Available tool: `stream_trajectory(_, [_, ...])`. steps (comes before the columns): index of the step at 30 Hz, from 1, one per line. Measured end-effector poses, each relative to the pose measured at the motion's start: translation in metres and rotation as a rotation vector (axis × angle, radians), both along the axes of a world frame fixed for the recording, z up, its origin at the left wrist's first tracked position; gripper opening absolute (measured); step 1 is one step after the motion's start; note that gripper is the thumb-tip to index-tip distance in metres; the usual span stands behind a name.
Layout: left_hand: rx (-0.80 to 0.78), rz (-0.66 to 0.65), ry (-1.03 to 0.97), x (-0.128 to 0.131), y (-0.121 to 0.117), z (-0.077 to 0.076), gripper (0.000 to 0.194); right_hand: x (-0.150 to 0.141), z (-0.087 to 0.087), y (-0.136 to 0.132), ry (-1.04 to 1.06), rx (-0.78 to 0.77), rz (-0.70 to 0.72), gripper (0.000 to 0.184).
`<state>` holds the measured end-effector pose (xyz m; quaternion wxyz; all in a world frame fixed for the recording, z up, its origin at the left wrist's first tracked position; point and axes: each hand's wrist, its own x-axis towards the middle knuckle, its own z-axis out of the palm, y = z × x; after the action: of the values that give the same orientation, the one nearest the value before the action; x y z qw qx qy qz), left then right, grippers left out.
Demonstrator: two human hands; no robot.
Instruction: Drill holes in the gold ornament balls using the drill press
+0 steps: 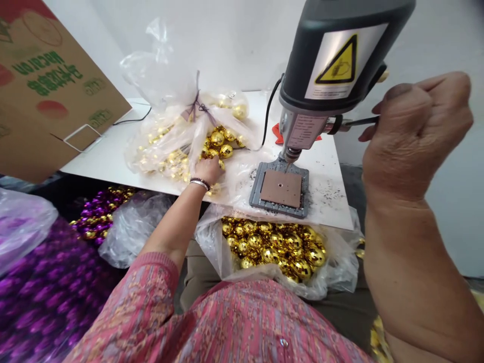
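My left hand [209, 170] reaches into an open clear plastic bag [177, 136] of gold faceted balls [221, 143] on the white table [106, 159]; its fingers curl down among the balls, and what they hold is hidden. My right hand [412, 133] is raised at the right, closed round the thin black lever [359, 121] of a grey bench drill press [333, 60]. Below the drill bit sits the grey base plate [282, 189] with a brown square pad, nothing on it.
A second clear bag of gold balls [280, 252] rests on my lap below the table edge. Purple balls in bags [45, 287] lie at the left. A cardboard box [45, 85] leans at upper left. Black debris specks [328, 194] lie around the base plate.
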<state>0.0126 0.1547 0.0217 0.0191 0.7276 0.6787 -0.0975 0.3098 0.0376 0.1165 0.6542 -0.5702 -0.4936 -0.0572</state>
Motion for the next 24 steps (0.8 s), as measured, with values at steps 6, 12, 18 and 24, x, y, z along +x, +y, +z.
stream_trajectory(6, [-0.052,-0.116,-0.169,0.01,-0.008,-0.008,0.049,-0.002,-0.004,-0.003,0.004,0.03,-0.032,0.034])
stream_trajectory(12, [-0.053,-0.107,-0.281,0.024,-0.009,-0.014,0.045,0.001,-0.012,-0.004,-0.022,0.032,0.006,0.036])
stream_trajectory(18, [-0.165,-0.035,-0.738,0.026,-0.016,-0.009,0.047,0.005,-0.015,0.001,-0.046,0.02,0.019,0.025])
stream_trajectory(24, [-0.283,-0.015,-1.522,0.046,-0.037,0.006,0.061,0.003,0.028,0.011,0.006,-0.148,-0.04,0.031])
